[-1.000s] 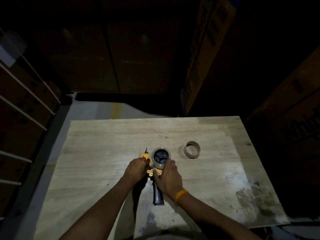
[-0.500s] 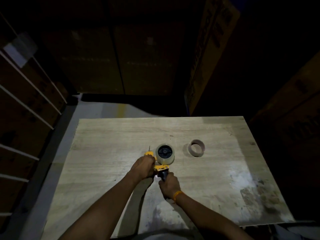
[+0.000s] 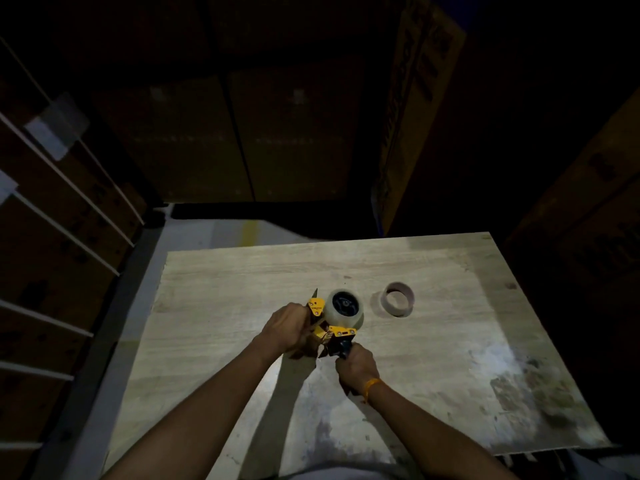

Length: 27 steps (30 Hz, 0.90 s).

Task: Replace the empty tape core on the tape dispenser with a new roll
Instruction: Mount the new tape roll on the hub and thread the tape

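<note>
Arms: both forearms bare, no sleeves in view
Left hand [image 3: 289, 329]: no glove, no ring that can be made out
Right hand [image 3: 356, 367]: no glove
Wristband [image 3: 370, 388]: thin orange-yellow band around the right wrist
Clothing: a pale strip of garment at the bottom edge, too dim to tell more

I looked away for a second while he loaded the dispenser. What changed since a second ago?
The right hand slid from the dispenser's frame down onto its handle and grips it. The left hand still holds the tape dispenser at its yellow front. The new roll stays on the hub; the empty core lies unmoved on the table.
</note>
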{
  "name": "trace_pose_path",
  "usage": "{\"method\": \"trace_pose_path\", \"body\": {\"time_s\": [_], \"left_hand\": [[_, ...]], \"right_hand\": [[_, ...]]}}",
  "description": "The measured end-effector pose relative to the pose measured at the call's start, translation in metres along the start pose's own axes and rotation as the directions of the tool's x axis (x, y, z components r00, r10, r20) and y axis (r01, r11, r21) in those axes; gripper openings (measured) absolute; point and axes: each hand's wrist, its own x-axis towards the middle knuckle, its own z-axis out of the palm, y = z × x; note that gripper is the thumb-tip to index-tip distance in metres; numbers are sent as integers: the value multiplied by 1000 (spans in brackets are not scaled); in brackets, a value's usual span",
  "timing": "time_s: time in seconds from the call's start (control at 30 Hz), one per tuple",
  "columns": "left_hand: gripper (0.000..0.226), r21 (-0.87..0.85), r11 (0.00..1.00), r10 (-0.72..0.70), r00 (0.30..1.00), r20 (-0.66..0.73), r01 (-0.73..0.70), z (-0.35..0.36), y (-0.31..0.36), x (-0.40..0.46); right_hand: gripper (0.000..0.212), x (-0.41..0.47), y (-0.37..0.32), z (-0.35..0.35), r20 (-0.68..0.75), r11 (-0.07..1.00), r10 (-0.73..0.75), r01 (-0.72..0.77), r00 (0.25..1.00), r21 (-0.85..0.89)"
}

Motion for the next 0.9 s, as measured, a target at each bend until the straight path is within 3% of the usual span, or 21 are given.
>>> {"method": "trace_pose_path", "body": {"time_s": [0.17,0.27,0.43,0.57,0.63,0.9], "left_hand": [[33,4,992,125,988,95,-126,-26,-1,16],[44,-16,978,206,965,159,-206,-46,1,24],[21,37,989,124,929,349,-146,-82,5,38],[8,99,979,129,919,373,-177,-99,13,45],[15,135,971,130,914,384,-195,-104,16,48],[28,258,941,113,924,365,-217,-135,31,58]], "right_hand": [[19,3,-2,-5,40,999,-5,4,999,35],[21,4,-4,-7,68,998,7,-11,998,60],[27,-6,-9,-19,118,992,12,-27,993,124],[13,-13,-11,-30,190,932,49,-113,981,343],[12,-16,-11,-34,238,896,63,-160,969,414],[5,-28,-14,-40,342,862,48,-212,938,460]]}}
